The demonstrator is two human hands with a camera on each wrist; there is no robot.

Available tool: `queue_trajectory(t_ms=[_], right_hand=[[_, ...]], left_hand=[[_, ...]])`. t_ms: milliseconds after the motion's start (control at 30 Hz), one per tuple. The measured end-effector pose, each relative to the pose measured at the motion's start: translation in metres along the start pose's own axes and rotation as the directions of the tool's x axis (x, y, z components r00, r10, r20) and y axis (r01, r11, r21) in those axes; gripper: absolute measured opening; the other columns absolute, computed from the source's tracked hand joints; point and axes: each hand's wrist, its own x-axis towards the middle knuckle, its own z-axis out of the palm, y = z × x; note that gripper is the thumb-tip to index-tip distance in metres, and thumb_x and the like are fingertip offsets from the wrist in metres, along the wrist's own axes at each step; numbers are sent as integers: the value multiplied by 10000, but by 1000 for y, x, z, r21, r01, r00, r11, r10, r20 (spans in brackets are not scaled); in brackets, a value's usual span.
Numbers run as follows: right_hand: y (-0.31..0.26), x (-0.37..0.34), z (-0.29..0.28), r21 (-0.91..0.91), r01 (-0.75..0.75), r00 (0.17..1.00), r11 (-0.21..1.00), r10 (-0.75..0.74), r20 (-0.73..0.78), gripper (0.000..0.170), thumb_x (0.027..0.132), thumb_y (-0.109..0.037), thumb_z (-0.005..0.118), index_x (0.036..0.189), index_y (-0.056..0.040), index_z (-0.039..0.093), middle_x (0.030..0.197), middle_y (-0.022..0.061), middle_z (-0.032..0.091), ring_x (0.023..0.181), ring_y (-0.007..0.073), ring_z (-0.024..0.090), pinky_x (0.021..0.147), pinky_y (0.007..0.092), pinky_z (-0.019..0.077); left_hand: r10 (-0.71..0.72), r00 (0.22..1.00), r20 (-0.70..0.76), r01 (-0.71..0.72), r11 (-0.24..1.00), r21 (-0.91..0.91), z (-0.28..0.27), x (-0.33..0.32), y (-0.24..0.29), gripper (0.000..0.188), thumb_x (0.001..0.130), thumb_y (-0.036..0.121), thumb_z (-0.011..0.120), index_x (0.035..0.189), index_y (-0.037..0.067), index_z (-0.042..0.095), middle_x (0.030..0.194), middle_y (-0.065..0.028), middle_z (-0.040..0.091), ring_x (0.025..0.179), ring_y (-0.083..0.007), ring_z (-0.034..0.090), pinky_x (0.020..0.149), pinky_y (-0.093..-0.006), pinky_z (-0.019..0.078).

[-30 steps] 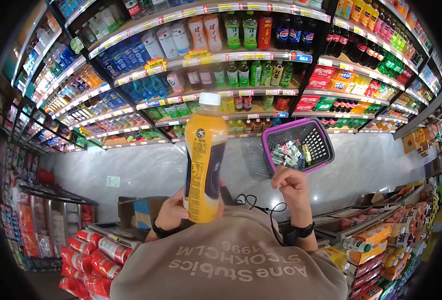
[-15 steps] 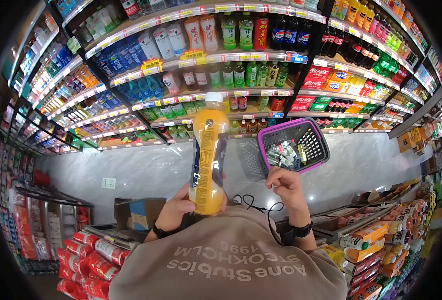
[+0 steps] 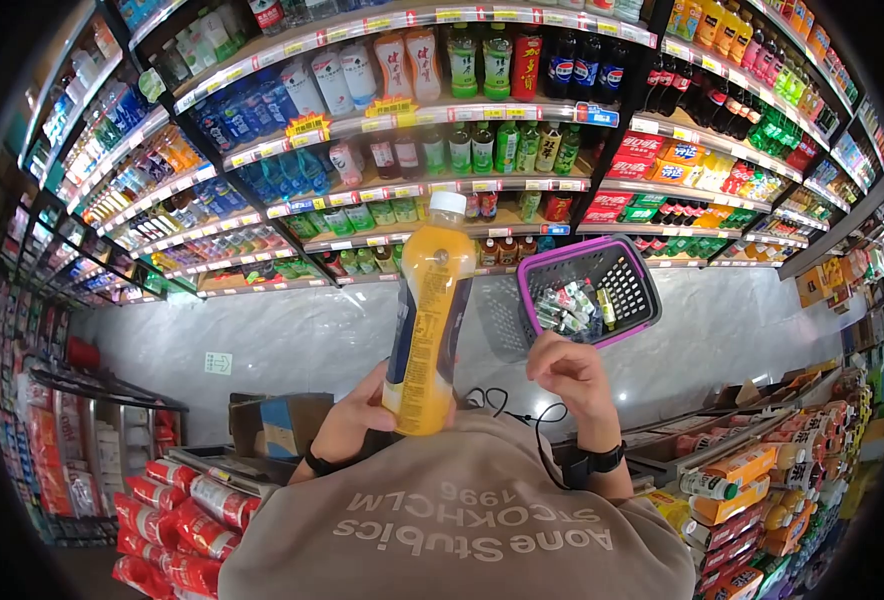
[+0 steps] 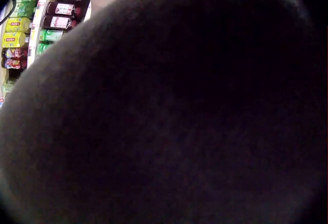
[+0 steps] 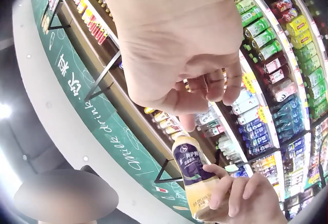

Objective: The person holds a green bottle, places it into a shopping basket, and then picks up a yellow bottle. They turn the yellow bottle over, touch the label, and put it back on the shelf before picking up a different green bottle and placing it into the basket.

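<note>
My left hand [image 3: 357, 412] grips a bottle of yellow-orange drink [image 3: 432, 325] near its base, in front of my chest. The bottle stands almost upright, leaning a little right, its white cap on top. A dark purple label wraps it, and a panel of small print faces the head camera. In the right wrist view the front of the label [image 5: 192, 165] shows, with left-hand fingers [image 5: 236, 196] around the lower part. My right hand [image 3: 574, 372] hovers to the right of the bottle, fingers loosely curled and holding nothing. Dark cloth hides the hand in the left wrist view.
A purple-rimmed shopping basket [image 3: 524, 290] with several small packs and bottles stands on the floor ahead. Behind it rise shelves of drinks [image 3: 412, 105]. Red packs [image 3: 177, 525] lie at lower left, more drinks [image 3: 737, 485] at lower right. A black cable [image 3: 502, 400] hangs by my right wrist.
The bottle has turned in my left hand, bringing the small-print panel round, and has shifted slightly right with a rightward lean. My right hand has stayed nearly in place.
</note>
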Motion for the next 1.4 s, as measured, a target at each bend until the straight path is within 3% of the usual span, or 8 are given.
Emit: queue_trajectory(t_ms=[167, 367, 500, 733, 933, 1033, 1267, 1400], right_hand=[[-15, 9, 14, 66, -108, 994, 992, 107, 20, 147, 892, 41, 686, 1038, 28, 700, 1029, 97, 645, 962, 197, 622, 859, 319, 484], [-17, 10, 20, -68, -82, 994, 994, 87, 65, 425, 906, -21, 688, 1322, 17, 608, 1258, 177, 658, 1040, 259, 670, 884, 382, 528], [-26, 15, 30, -39, -50, 999, 998, 50, -10, 857, 907, -79, 718, 1617, -43, 240, 1559, 178, 463, 1081, 290, 681, 881, 380, 540], [-34, 28, 26, -11, 43, 997, 999, -43, -59, 909, 914, -65, 721, 1651, -81, 189, 1616, 180, 373, 1182, 279, 653, 949, 388, 539], [-21, 30, 26, -28, 149, 987, 988, -147, 60, 999, 861, -257, 827, 1634, -23, 238, 1691, 154, 252, 1525, 328, 316, 1165, 545, 375], [-15, 31, 20, -42, 152, 988, 988, -150, 43, 1008, 855, -303, 837, 1628, -12, 258, 1704, 156, 229, 1562, 317, 241, 1213, 519, 296], [-20, 43, 11, 74, 86, 990, 994, -94, 101, 1007, 910, -494, 747, 1623, 15, 251, 1701, 181, 219, 1532, 300, 319, 1217, 449, 279], [-16, 45, 22, 79, 66, 997, 995, -69, 36, 1061, 909, -540, 727, 1648, -18, 174, 1681, 186, 251, 1506, 294, 364, 1206, 449, 299]], left_hand=[[-28, 999, -20, 29, 999, 19, -12, -2, 0, 1078, 668, 364, 866, 1498, -93, 353, 1186, -263, 647, 978, -380, 711, 828, -442, 569], [-36, 999, -28, 40, 985, 167, -7, 10, 1, 986, 687, 320, 879, 1451, -100, 420, 1218, -240, 664, 1028, -327, 721, 887, -439, 587], [-102, 994, -39, 108, 967, 229, -4, 13, 1, 991, 675, 324, 891, 1438, -111, 431, 1230, -217, 665, 1045, -287, 717, 890, -413, 596], [-63, 997, -38, 72, 941, 331, -11, 13, 17, 899, 707, 246, 898, 1446, -72, 497, 1365, -126, 620, 1247, -178, 583, 1079, -340, 432], [-18, 996, -89, 56, 895, 444, -10, 10, 5, 848, 705, 251, 903, 1415, -47, 545, 1325, -112, 658, 1211, -171, 620, 1049, -333, 460], [-8, 999, -36, 29, 763, 646, -8, 13, 16, 836, 690, 261, 901, 1399, -34, 571, 1229, -119, 721, 1111, -185, 695, 982, -325, 509], [85, 995, 57, -85, 380, 921, 2, 20, 20, 889, 653, 334, 888, 1421, 14, 576, 1000, -146, 752, 797, -323, 735, 764, -352, 564], [120, 990, 71, -110, 358, 927, 1, 19, 15, 893, 659, 372, 881, 1422, 25, 572, 984, -135, 749, 748, -320, 720, 720, -360, 553]])
